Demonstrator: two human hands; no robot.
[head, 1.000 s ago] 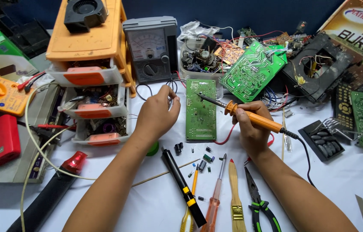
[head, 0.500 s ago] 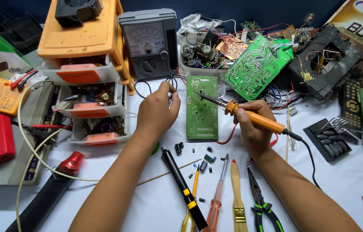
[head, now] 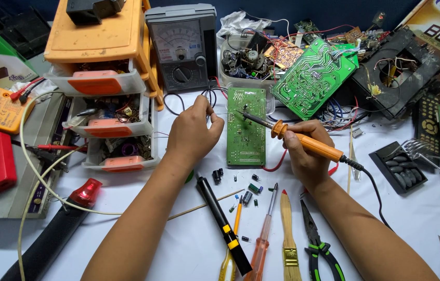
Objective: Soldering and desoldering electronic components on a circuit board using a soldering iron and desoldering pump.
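A: Which way does the iron [head: 303,139] point?

B: Its long axis runs slantwise: the metal tip is up and to the left of the right hand [head: 307,156], the cord end down and to the right. The tip rests over the upper part of the board [head: 246,127].

A: How does it look?

B: An orange handle with a flared collar, a thin dark shaft, and a black cord [head: 373,192] trailing off behind the wrist.

A: And the fingers?

B: The right fingers [head: 295,136] are wrapped tight around the handle just behind the collar. The left hand [head: 193,132] sits just left of the board, its fingers [head: 208,105] pressed together, pinching a thin wire [head: 210,93] near the board's top left corner.

A: The board itself?

B: A green rectangle, long axis pointing away from the person, lying flat on the desk [head: 178,239] between the two hands. Small loose parts [head: 248,190] are scattered on the near side of the fingers, with a screwdriver [head: 262,234], brush [head: 288,234] and pliers [head: 318,244] closer still.
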